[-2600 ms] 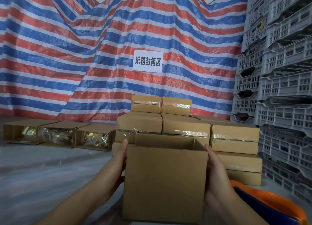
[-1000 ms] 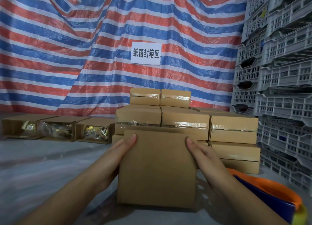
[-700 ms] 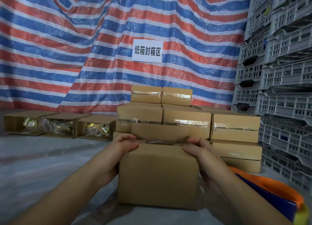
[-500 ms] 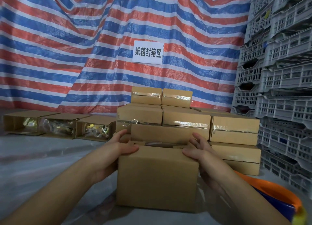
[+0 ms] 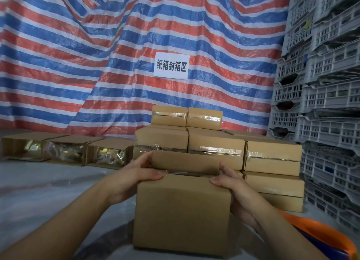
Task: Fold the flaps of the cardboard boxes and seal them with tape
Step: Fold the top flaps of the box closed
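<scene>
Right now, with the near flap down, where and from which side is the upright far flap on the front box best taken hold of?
Probably by its free top edge, near the two corners, coming from behind. The far flap stands upright with that edge clear, hinged low on the front box. The left hand and right hand already have fingers behind its ends, thumbs on the folded near flap.

The box (image 5: 182, 215) in front is brown cardboard — dull and smooth. The stacked boxes (image 5: 216, 148) behind are the same cardboard, with shiny clear tape across them. The striped sheet (image 5: 116, 64) is crinkly woven plastic with a slight shine. The grey crates (image 5: 327, 103) are hard plastic — dull. The sign (image 5: 171, 65) is white paper.
</scene>
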Demonstrator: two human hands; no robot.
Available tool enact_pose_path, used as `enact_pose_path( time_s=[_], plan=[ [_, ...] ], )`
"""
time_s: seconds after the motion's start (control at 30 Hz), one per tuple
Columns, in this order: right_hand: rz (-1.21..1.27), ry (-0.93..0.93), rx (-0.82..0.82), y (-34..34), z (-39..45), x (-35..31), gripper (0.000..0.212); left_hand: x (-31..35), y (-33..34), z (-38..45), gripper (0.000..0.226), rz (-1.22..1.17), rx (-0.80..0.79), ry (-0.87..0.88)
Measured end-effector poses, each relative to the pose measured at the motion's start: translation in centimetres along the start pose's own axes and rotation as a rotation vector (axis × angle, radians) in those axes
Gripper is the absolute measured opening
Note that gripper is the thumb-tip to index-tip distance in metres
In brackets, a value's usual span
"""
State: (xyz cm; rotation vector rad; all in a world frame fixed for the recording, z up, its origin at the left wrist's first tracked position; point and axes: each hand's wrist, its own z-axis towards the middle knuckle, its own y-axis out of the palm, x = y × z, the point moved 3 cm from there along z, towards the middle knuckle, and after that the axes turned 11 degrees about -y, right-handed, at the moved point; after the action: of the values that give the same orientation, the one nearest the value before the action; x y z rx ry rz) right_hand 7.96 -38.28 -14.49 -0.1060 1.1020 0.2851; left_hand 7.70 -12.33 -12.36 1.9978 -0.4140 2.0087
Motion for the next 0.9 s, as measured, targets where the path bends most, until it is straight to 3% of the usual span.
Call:
enact_pose_path(
  time_s=[0.2, 0.27, 0.37, 0.43, 0.57, 0.63, 0.73, 0.83, 0.9],
  plan=[
    [0.004, -0.062, -0.028, -0.1, -0.3, 0.2, 0.064, -0.7, -0.4, -0.3, 0.078, 0.047, -0.018, 0.043],
    [-0.001, -0.076, -0.021, 0.0, -0.5, 0.1, 0.057, -0.6, -0.4, -0.5, 0.06, 0.077, 0.003, 0.063],
    [-0.036, -0.101, 0.038, 0.2, -0.8, 0.1, 0.026, -0.5, -0.7, -0.7, 0.026, 0.237, 0.097, 0.115],
    [-0.076, -0.124, 0.082, 0.2, -0.8, 0.1, 0.014, -0.3, -0.9, -0.8, 0.022, 0.334, 0.141, 0.143],
    [-0.117, -0.143, 0.114, 0.3, -0.9, 0.0, 0.013, 0.7, -0.9, -1.1, 0.013, 0.485, 0.17, 0.133],
    [-0.144, -0.158, 0.116, 0.3, -0.9, 0.0, 0.014, 1.8, -0.6, -1.5, 0.008, 0.688, 0.194, 0.104],
    [-0.192, -0.168, 0.109, 0.1, -0.8, 0.0, 0.015, 4.0, 1.8, -2.4, 0.022, 1.171, 0.277, 0.155],
    [-0.205, -0.171, 0.099, 0.0, -0.8, -0.1, 0.025, 3.7, 5.8, -2.2, 0.061, 1.351, 0.176, 0.213],
    [-0.229, -0.17, 0.094, 0.0, -0.8, -0.2, 0.031, 2.2, 7.4, -1.8, 0.072, 1.504, 0.164, 0.177]
  ],
)
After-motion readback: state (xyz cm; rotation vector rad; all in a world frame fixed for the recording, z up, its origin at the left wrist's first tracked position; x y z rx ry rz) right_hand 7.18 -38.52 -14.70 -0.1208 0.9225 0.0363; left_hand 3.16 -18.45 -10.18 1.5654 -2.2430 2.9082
